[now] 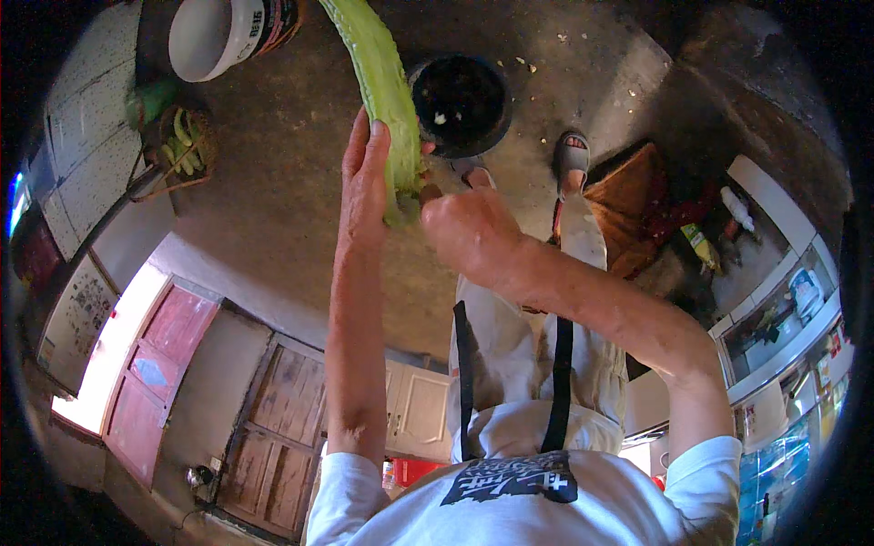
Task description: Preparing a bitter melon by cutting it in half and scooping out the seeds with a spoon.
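Observation:
A long, pale green ridged gourd (389,82) runs from the top edge down to the middle of the view. My left hand (369,167) is closed around its lower part, with the thumb along the near side. At the gourd's lower end my right hand (474,232) is curled into a fist; something small and brown, not clear enough to name, shows at its fingers. The gourd's near end looks rough. A round black basin (461,106) stands on the floor just right of the gourd, with small pale bits in it.
Small pale scraps (532,68) lie on the concrete floor (273,170). A white bucket (215,37) is at upper left, and a basket (198,179) of green gourds at left. My sandalled foot (572,160) is beside a brown sack (625,211). Wooden doors (280,423) stand lower left.

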`<state>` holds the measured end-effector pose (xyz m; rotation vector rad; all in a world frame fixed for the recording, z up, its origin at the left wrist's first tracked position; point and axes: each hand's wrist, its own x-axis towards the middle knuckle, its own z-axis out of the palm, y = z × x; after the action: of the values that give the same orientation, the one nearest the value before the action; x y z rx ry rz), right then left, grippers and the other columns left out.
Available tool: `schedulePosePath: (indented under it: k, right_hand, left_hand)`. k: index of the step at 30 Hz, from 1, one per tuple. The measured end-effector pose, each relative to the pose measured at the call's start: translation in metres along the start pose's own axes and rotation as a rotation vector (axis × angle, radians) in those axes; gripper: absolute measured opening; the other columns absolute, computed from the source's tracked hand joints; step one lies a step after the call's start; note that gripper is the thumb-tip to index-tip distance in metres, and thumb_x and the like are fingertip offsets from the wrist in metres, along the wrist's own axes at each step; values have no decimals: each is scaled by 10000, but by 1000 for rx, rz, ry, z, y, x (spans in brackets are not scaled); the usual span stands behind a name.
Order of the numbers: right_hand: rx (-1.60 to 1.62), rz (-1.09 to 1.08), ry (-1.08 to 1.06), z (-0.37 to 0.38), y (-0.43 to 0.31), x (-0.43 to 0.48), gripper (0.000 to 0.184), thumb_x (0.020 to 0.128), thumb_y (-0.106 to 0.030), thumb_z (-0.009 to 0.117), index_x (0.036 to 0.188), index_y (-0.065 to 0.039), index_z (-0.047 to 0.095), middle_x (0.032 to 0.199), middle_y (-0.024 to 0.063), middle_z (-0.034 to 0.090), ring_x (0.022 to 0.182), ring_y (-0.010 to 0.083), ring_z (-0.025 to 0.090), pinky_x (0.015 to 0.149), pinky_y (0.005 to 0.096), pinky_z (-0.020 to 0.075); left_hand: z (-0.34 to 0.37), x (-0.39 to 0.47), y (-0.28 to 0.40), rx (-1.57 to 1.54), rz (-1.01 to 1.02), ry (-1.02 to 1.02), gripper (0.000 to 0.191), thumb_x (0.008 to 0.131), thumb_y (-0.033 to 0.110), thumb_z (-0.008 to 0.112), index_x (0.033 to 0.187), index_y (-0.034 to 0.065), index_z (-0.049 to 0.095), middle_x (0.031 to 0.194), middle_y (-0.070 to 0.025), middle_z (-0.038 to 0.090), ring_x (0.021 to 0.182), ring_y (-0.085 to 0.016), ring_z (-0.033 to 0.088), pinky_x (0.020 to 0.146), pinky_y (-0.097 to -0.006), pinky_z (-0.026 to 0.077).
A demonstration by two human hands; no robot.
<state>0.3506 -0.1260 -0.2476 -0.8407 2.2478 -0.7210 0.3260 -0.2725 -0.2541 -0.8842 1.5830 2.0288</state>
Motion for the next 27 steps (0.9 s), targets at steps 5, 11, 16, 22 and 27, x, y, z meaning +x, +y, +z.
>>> schedulePosePath:
  k: [5,11,16,22,27]
  right_hand:
    - [37,204,238,-27,25,36,129,799,-84,569,895,1,587,654,180,647,597,323,670,537,448,528]
    - [85,64,201,-17,22,26,110,786,-80,571,851,6,593,650,197,629,607,359,656,531,452,523]
    - [46,-17,46,-8,7,8,56,765,-75,583,807,-39,589,627,133,612,604,301,652,495,416,516]
    - [-44,82,298,-28,39,49,122,745,-78,621,822,-14,690,639,144,661,605,283,687,526,400,554]
    - [76,-4,61,0,16,6,133,723,-19,583,852,12,592,638,149,633,601,342,651,547,461,509]
  left_hand:
    - [7,1,-6,96,126,97,533,986,315,498,1433,58,366,1285,-49,528,1102,-145,526,773,-302,529]
    - [4,13,-11,324,244,122,554,987,309,502,1449,52,338,1290,-67,523,1075,-135,527,745,-298,526]
    - [4,8,-5,40,25,76,568,970,319,532,1434,40,359,1284,-68,537,1120,-154,513,887,-293,421]
    - [2,23,-15,299,265,137,558,980,319,506,1447,70,330,1178,-71,578,883,-188,650,676,-305,530]
    - [9,19,-1,87,122,79,517,976,316,506,1412,71,376,1172,-74,580,879,-211,661,675,-324,550]
